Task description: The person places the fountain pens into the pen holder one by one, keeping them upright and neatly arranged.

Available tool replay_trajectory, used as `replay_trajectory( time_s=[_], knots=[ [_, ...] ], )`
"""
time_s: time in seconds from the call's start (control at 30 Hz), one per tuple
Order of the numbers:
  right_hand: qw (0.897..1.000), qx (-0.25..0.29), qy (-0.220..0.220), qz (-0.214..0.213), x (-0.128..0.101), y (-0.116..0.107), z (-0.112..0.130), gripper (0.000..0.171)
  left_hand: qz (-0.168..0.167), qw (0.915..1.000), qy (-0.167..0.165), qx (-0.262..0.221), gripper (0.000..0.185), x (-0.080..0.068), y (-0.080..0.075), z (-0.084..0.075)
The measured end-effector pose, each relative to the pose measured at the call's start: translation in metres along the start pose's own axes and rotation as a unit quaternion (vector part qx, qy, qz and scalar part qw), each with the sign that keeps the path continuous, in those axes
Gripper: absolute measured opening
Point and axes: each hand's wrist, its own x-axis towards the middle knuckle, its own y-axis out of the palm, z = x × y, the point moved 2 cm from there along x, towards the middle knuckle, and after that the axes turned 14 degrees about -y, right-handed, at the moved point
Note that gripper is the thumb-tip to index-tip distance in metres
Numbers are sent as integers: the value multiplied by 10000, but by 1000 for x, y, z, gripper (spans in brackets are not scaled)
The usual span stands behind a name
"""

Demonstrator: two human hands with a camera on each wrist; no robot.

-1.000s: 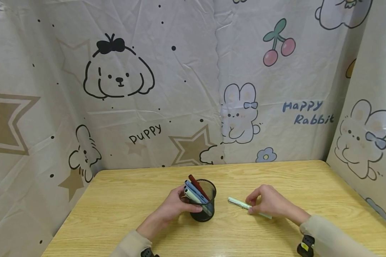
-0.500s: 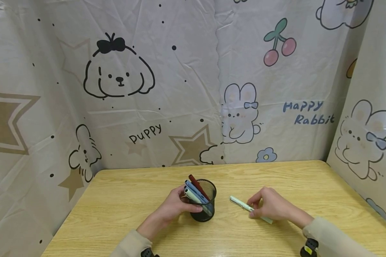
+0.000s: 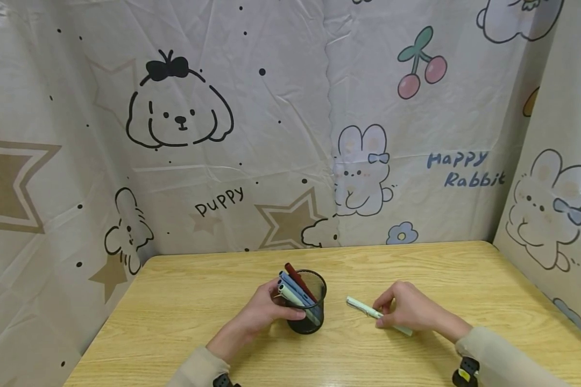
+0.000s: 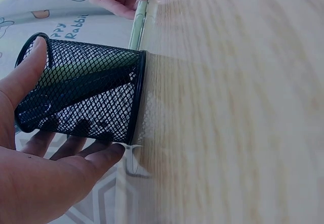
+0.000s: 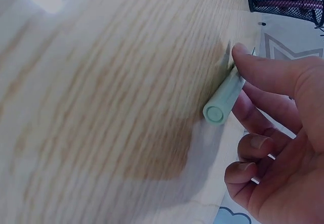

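Observation:
A black mesh pen holder point(image 3: 314, 317) stands upright on the table, and my left hand point(image 3: 263, 309) grips its left side. In the left wrist view the thumb lies along the holder's rim and the other fingers wrap round the mesh wall point(image 4: 96, 97). Leaning inside are a dark red pen point(image 3: 297, 279), blue pens point(image 3: 292, 286) and a pale green pen point(image 3: 289, 294). To the right, my right hand point(image 3: 406, 306) pinches another pale green pen point(image 3: 363, 306) between thumb and fingers, about mid-length. This pen lies close over the tabletop, its round end point(image 5: 215, 114) facing the right wrist camera.
The wooden table point(image 3: 198, 279) reaches back to a printed cloth backdrop point(image 3: 281, 134), with cloth on both sides too. Bare wood separates the holder from the pale green pen. A black wrist device point(image 3: 466, 371) sits at the right sleeve.
My right hand and the pinched pale green pen have shifted slightly right and toward me. My left hand and the pen holder have stayed in place.

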Motion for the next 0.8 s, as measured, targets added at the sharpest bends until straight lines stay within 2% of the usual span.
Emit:
replay_trajectory(
  time_s=[0.47, 0.8],
  knots=[
    [9987, -452, 249, -40, 4, 4, 4, 18, -18, 10000, 2, 38, 71, -1, -1, 0],
    [9969, -748, 213, 64, 5, 5, 8, 14, 31, 10000, 46, 32, 68, 0, -1, 0]
  ],
)
